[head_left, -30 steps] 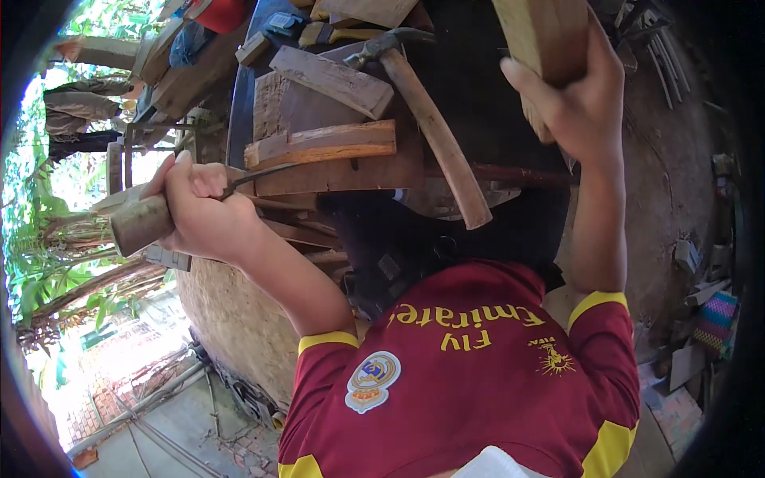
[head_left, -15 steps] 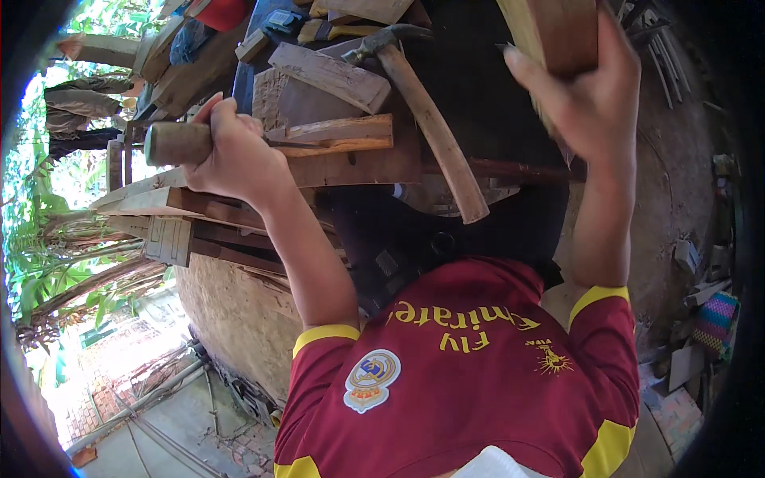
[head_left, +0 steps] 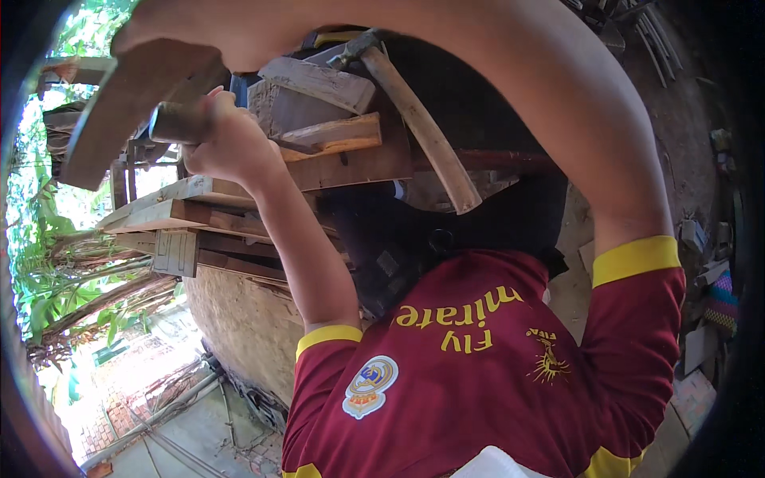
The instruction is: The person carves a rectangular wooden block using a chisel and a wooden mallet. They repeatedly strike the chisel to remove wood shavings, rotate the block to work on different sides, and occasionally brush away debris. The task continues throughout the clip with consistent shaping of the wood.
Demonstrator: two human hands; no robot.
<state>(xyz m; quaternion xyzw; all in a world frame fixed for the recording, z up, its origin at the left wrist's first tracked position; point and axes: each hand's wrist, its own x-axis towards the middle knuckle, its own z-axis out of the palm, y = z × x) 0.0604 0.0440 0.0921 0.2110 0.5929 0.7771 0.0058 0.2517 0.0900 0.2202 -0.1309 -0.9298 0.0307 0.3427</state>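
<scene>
Outdoors, green foliage (head_left: pixel 48 271) fills the far left beside a mud wall (head_left: pixel 239 319), with stacked planks (head_left: pixel 183 215) and offcuts heaped on the worktop. Left hand (head_left: pixel 227 143) has its fingers clamped on a thick wooden handle (head_left: pixel 177 123), held raised just over the planks. Further right a hammer (head_left: pixel 414 119) lies slanted across the wood blocks (head_left: pixel 319 88). Right arm (head_left: pixel 518 72) sweeps overhead; its hand (head_left: pixel 159 32) sits at the top left, seemingly on a dark plank (head_left: pixel 119 119), though I cannot tell how its fingers are set. A swing could glance off and topple the loose offcuts, or strike the forearm so close above. Half a second ago the right hand held its wood at the upper right; now it has crossed over to the left
</scene>
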